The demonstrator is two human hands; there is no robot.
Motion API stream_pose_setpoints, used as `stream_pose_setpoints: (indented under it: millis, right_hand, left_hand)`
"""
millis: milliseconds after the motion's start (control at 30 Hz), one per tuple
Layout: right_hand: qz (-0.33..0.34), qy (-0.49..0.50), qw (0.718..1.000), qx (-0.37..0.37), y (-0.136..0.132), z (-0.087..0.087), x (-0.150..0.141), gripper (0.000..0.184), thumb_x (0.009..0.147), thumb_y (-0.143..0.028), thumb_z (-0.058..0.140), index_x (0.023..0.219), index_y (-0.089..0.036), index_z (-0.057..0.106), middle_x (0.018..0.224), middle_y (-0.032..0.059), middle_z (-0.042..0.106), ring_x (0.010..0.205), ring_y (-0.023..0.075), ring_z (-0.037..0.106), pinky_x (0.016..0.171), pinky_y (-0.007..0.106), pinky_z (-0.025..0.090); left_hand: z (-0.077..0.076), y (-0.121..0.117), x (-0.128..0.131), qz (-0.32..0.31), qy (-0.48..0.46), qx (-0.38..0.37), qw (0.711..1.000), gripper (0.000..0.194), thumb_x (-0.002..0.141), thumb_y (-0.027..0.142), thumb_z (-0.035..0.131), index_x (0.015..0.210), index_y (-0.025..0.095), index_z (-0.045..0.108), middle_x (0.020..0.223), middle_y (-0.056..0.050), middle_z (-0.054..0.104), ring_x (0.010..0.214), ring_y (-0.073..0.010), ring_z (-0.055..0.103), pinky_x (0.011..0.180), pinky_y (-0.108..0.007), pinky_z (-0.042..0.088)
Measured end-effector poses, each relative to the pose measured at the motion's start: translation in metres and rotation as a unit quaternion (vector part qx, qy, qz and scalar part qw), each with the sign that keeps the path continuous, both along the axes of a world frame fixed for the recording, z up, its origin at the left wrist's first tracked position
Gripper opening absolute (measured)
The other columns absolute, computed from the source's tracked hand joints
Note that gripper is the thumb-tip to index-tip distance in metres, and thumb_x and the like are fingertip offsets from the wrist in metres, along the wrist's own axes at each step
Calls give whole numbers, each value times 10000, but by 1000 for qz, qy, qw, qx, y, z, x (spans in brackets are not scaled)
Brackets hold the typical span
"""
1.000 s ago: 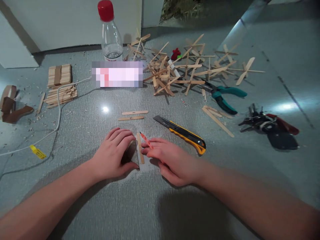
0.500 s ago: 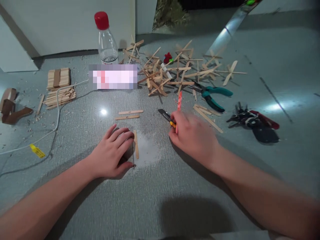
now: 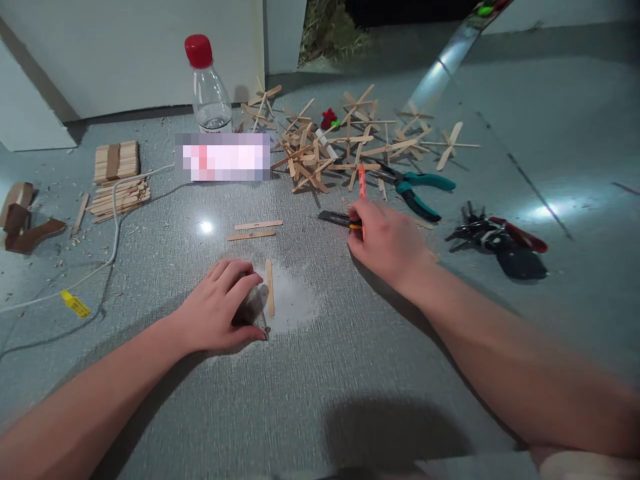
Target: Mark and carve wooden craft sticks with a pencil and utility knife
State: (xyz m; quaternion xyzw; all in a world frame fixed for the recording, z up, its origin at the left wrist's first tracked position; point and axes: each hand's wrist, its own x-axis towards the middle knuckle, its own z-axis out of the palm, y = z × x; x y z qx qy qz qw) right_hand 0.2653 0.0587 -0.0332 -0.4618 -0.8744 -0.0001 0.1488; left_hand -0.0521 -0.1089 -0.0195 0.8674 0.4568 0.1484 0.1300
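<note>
My left hand point(image 3: 225, 303) lies curled over a small grey block point(image 3: 254, 308) on the grey mat, right beside an upright-lying wooden craft stick point(image 3: 270, 287). My right hand point(image 3: 387, 240) is closed around an orange-red pen point(image 3: 362, 188) and rests over the yellow-and-black utility knife point(image 3: 334, 218), whose blade end pokes out to its left. Two more sticks point(image 3: 255, 230) lie side by side just beyond the left hand.
A pile of crossed-stick pieces point(image 3: 345, 143) sits at the back, with teal pliers point(image 3: 417, 190), a red-capped bottle point(image 3: 207, 87), stacked sticks point(image 3: 117, 177), a white cable point(image 3: 116, 220) and black-and-red tools point(image 3: 500, 243) around it.
My right hand has left the stick by the left hand and moved away to the right and back, carrying the pen onto the utility knife. The left hand stayed put.
</note>
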Motion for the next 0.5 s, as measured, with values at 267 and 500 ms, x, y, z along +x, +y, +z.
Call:
stream_pose_setpoints:
  millis: [267, 500]
  right_hand:
    - [17, 72, 997, 12, -16, 7, -12, 227, 825, -140, 566, 1041, -195, 609, 872, 79, 663, 827, 260, 641, 764, 378, 462]
    - [-2, 183, 982, 38, -15, 11, -11, 190, 746, -162, 585, 915, -248, 601, 783, 35, 690, 700, 239, 651, 679, 368, 471]
  left_hand:
    - [-4, 3, 6, 3, -57, 13, 998, 632, 917, 498, 786, 1366, 165, 491, 1354, -190, 521, 1170, -301, 654, 949, -457, 635]
    - [0, 11, 8, -15, -43, 12, 999, 489, 1012, 483, 658, 1340, 148, 518, 1394, -222, 544, 1264, -333, 634, 1015, -502, 613]
